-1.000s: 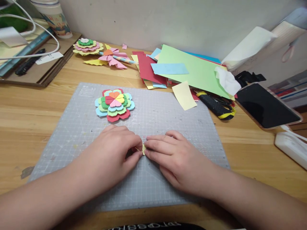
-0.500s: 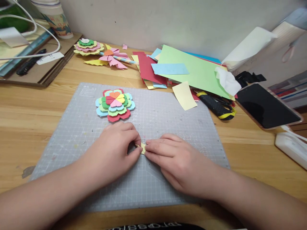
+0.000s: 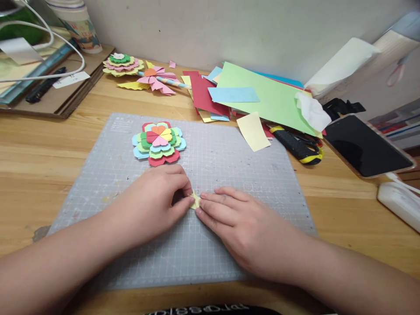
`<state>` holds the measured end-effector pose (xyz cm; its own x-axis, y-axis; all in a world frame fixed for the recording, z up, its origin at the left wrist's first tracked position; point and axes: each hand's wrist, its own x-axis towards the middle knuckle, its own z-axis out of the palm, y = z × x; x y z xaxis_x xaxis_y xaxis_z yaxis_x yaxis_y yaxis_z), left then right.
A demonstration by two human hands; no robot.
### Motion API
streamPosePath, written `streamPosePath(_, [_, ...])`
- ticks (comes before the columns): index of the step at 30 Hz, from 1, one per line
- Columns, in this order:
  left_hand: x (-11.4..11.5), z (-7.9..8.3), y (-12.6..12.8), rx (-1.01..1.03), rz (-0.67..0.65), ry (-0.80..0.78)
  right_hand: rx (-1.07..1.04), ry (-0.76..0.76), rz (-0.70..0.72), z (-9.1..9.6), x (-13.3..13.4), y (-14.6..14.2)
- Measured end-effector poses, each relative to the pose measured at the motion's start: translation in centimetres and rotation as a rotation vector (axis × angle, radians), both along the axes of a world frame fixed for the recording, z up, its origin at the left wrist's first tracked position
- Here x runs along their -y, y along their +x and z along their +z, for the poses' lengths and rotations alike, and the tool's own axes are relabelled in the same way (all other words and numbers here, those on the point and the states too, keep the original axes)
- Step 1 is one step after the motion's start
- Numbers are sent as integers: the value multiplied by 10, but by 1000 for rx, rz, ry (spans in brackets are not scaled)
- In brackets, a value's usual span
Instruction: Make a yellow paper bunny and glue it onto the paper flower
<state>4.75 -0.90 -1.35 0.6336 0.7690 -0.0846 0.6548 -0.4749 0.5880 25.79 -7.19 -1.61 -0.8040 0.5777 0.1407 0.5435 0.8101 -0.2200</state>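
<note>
A small piece of folded pale yellow paper (image 3: 195,201) lies on the grey cutting mat (image 3: 138,258). My left hand (image 3: 166,194) pinches its left edge between thumb and bent fingers. From the other side, my right hand (image 3: 234,218) grips and presses its right edge with the fingertips, the outer fingers stretched over the mat. The fingertips cover parts of the paper. Just beyond my left hand lies a layered paper flower (image 3: 159,143) in red, blue, green, yellow, pink and orange.
A yellow paper sheet (image 3: 253,132) and a black-and-yellow utility knife (image 3: 297,146) lie along the mat's far right edge. Behind are coloured papers (image 3: 262,107) and finished paper flowers (image 3: 152,79). A phone (image 3: 365,144) lies right; a paper cup (image 3: 80,28) stands back left.
My left hand has shifted slightly, and more of the folded yellow paper shows between the hands. My right fingers have spread a little apart. The view has shifted slightly.
</note>
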Motion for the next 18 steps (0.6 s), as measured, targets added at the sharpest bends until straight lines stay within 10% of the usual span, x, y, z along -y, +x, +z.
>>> streamPosePath(18, [0, -2, 3, -25, 6, 17, 41, -9, 3, 0, 2, -5])
